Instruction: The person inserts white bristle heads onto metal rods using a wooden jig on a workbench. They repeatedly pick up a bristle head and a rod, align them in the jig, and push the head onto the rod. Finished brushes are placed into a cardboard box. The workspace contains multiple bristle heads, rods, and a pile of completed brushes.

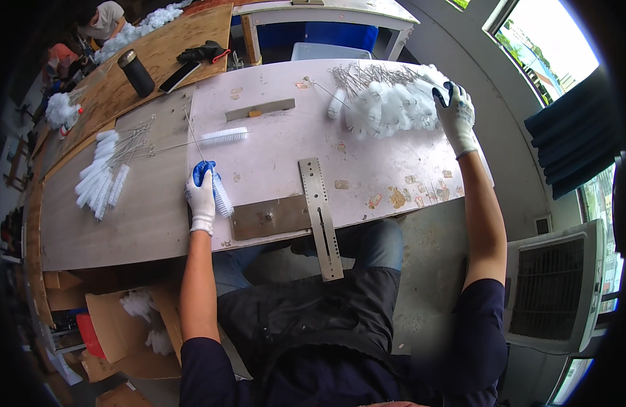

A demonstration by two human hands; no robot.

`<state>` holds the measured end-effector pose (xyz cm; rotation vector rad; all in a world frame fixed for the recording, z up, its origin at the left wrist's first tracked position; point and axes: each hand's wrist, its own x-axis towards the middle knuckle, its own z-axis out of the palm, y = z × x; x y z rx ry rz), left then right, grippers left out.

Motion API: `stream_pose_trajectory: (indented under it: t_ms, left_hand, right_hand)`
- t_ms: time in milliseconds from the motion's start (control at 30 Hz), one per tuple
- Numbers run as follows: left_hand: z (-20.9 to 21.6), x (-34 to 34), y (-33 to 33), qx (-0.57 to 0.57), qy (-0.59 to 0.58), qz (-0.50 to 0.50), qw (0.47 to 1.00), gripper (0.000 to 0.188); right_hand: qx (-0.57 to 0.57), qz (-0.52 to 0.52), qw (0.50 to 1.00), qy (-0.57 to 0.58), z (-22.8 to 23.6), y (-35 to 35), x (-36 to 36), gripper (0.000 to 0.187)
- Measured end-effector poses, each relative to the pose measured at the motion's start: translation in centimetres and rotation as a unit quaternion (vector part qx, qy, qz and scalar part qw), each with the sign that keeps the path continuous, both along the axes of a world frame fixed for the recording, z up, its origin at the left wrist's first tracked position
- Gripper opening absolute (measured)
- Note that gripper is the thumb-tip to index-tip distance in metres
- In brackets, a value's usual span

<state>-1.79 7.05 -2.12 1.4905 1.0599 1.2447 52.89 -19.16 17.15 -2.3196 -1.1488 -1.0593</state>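
My left hand, in a white glove with blue fingertips, is closed on a wire-handled bottle brush. Its white bristles lie along the hand's right side, and its thin wire points up and away. Just beyond lies another white brush, its wire stretching left. At the far right, my right hand, gloved the same way, has its thumb and fingers apart beside a heap of fluffy white brushes. Whether its fingertips touch the heap I cannot tell. On the left, several neater white brushes lie in a fanned pile.
A slotted metal strip crosses a steel plate at the table's front edge. Farther back lies a metal bar. A black bottle and a phone stand on the wooden board. An open carton sits below left.
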Motion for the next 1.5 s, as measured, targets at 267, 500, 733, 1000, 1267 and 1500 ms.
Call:
stream_pose_trajectory:
  t_ms: [267,500,733,1000,1267,1500]
  left_hand:
    - [3.6,1.3,-1.4,-0.197,-0.176,-0.082,0.961,0.022]
    - [6.1,4.2,-3.6,-0.269,-0.287,-0.192,0.899,0.032]
    - [4.7,7.1,-3.3,-0.318,-0.34,-0.226,0.856,0.032]
    - [3.1,8.7,-4.1,-0.383,-0.363,-0.241,0.814,0.032]
    - [3.1,8.6,-4.1,-0.401,-0.299,-0.235,0.833,0.033]
    - [4.3,8.0,-5.4,-0.368,-0.274,-0.243,0.855,0.034]
  right_hand:
    - [0.039,0.39,0.831,0.394,-5.9,1.5,-24.3,0.012]
    - [-0.224,0.379,0.757,0.482,-7.3,8.6,-35.9,0.049]
    - [-0.152,0.331,0.715,0.597,-11.4,9.9,-34.3,0.046]
    - [-0.19,0.298,0.741,0.57,-11.8,8.9,-33.3,0.044]
    - [-0.219,0.33,0.753,0.525,-11.6,9.0,-33.5,0.033]
    - [-0.178,0.438,0.813,0.34,-10.9,6.9,-33.3,0.026]
